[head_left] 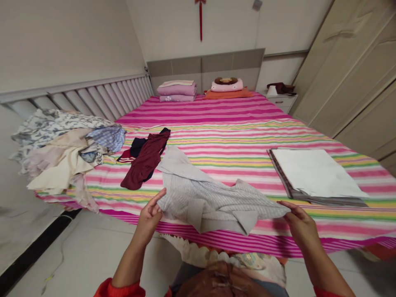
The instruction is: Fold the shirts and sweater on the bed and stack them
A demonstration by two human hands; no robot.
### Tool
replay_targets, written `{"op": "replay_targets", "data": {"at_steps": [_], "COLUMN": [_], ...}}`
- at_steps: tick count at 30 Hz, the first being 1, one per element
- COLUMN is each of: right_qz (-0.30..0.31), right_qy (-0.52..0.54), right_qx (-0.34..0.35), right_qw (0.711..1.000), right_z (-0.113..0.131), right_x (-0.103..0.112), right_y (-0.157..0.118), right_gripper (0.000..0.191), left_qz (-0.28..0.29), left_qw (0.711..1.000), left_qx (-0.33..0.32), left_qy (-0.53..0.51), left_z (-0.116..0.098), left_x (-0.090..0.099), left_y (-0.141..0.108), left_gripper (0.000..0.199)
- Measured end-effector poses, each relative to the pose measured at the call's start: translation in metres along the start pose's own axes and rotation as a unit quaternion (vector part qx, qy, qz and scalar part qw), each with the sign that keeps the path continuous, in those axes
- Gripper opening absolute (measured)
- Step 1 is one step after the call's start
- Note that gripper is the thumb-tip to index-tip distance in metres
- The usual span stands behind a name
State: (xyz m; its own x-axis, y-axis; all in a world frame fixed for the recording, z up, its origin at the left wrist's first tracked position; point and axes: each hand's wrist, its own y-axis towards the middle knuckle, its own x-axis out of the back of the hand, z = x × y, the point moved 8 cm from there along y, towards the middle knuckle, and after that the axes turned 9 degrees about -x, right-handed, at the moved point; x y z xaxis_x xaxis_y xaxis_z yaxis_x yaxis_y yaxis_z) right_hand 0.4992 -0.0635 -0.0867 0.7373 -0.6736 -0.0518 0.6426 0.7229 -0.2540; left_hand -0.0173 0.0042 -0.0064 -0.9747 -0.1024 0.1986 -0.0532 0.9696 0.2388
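Note:
A light grey ribbed garment (204, 198) lies spread near the front edge of the bed, its folds loose and uneven. My left hand (151, 212) pinches its left edge between thumb and fingers. At the opposite end, my right hand (298, 220) grips the tapered right corner, pulling it out towards the right. Between the two hands the cloth stretches sideways, with a cuff-like band folded up in front. Just beyond my left hand rests a maroon garment (147, 161) on top of dark navy clothing (138, 146).
A heap of mixed clothes (62, 144) sits at the bed's left side by a white railing (93, 97). To the right is a flat stack of folded cloth (315, 173), white on top. Folded purple bedding (177, 90) and a pink pillow (227, 85) stand by the headboard (232, 68).

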Motion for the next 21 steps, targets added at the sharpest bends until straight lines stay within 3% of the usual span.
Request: {"op": "replay_targets", "data": {"at_steps": [3, 6, 9, 15, 21], "right_qz": [0.001, 0.018, 0.039, 0.121, 0.256], "right_qy": [-0.005, 0.036, 0.093, 0.139, 0.087], "right_qx": [0.002, 0.000, -0.006, -0.028, -0.023], "right_qw": [1.000, 0.999, 0.995, 0.983, 0.962], "right_z": [0.004, 0.013, 0.026, 0.041, 0.045], "right_x": [-0.002, -0.011, -0.022, -0.053, -0.110], "right_y": [0.003, 0.002, -0.002, -0.018, -0.061], "right_gripper": [0.037, 0.033, 0.029, 0.027, 0.036], "left_qz": [0.016, -0.006, 0.017, 0.240, 0.260], "left_qw": [0.996, 0.985, 0.982, 0.966, 0.963], "left_qx": [-0.044, -0.084, -0.082, 0.009, -0.011], "left_qy": [0.071, 0.150, 0.168, 0.094, 0.066], "left_z": [-0.003, -0.006, -0.007, -0.011, -0.038], "left_x": [-0.001, 0.002, -0.005, -0.065, -0.125], "left_y": [0.004, 0.008, 0.009, -0.011, -0.022], "left_gripper": [0.051, 0.035, 0.028, 0.027, 0.040]}}
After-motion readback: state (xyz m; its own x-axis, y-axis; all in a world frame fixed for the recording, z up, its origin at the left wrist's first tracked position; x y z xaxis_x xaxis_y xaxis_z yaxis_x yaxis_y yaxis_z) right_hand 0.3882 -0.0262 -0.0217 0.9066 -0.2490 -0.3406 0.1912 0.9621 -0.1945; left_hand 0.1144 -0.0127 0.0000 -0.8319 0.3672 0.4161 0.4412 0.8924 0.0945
